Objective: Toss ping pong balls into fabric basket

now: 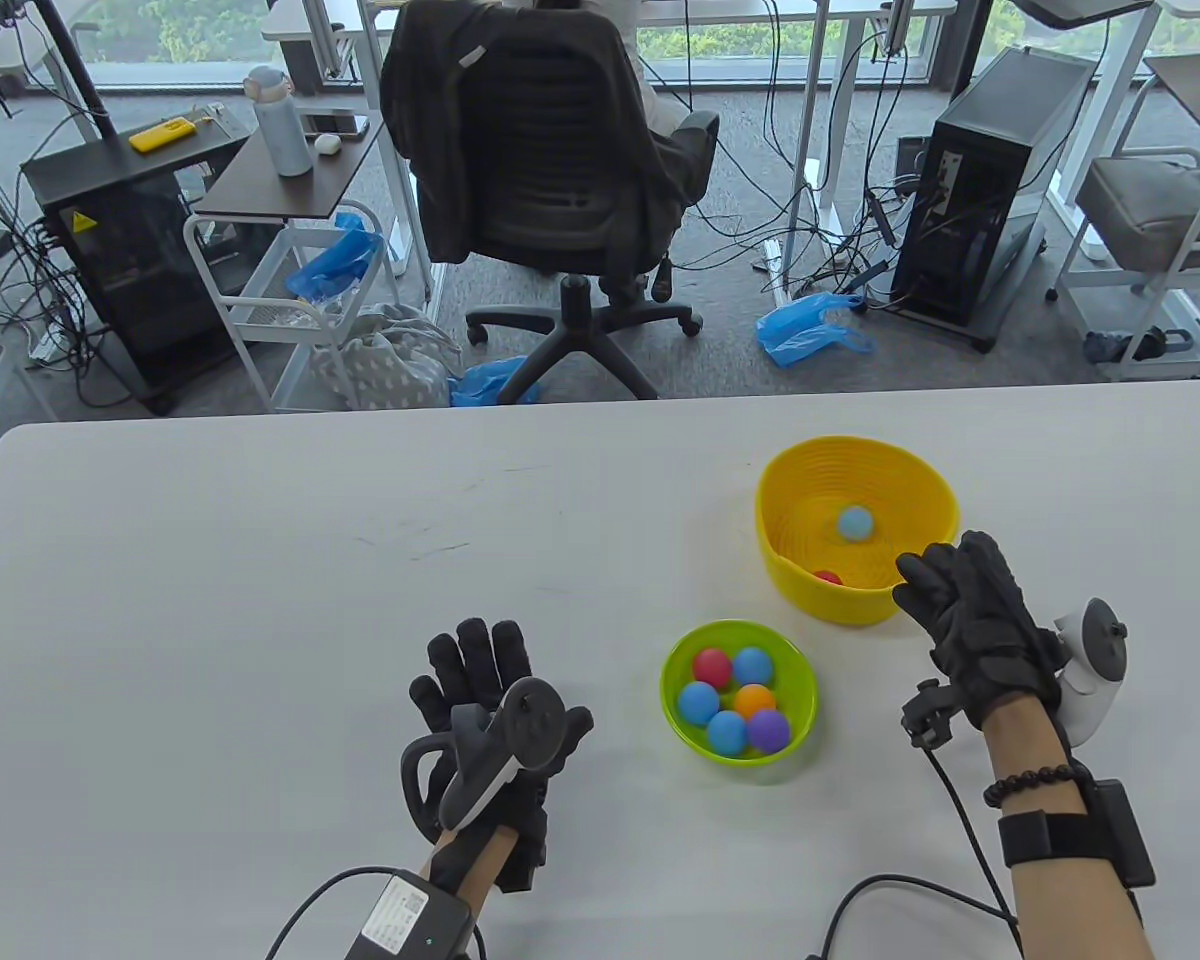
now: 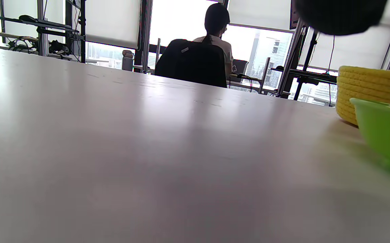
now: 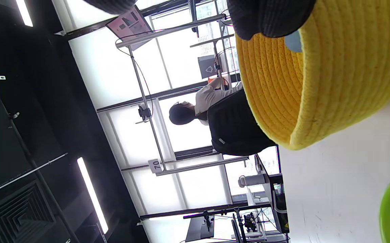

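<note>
The yellow fabric basket [image 1: 840,600] stands at the right middle of the table. A light blue ball [image 1: 855,522] and a red ball [image 1: 828,577] lie inside it. A green bowl [image 1: 668,690] in front of it holds several coloured balls, among them an orange one [image 1: 755,700]. My right hand [image 1: 945,585] is beside the basket's near right rim with its fingers stretched out, and holds nothing. My left hand [image 1: 480,665] rests flat on the table left of the bowl, fingers spread and empty. The right wrist view shows the basket wall [image 3: 333,74] close up and the blue ball [image 3: 293,40].
The white table [image 1: 260,600] spreads wide to the left. Beyond its far edge are an office chair [image 1: 550,150], a cart and cables on the floor. In the left wrist view the basket [image 2: 370,87] and green bowl [image 2: 384,131] sit at the right edge.
</note>
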The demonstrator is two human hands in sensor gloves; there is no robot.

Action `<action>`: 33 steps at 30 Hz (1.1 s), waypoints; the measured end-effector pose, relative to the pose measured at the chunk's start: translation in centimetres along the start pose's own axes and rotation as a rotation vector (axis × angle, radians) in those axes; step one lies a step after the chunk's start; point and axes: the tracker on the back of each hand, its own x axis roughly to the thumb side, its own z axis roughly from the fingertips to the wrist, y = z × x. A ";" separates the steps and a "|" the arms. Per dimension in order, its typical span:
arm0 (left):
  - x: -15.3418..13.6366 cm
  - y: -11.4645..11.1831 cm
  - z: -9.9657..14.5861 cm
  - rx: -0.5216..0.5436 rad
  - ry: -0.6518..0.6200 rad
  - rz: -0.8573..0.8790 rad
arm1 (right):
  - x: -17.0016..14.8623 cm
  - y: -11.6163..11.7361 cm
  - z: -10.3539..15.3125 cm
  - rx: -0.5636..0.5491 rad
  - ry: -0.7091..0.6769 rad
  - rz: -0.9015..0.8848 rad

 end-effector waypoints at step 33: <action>-0.4 0.0 0.3 -0.007 0.006 0.069 | -1.8 17.3 7.1 0.582 -0.207 1.624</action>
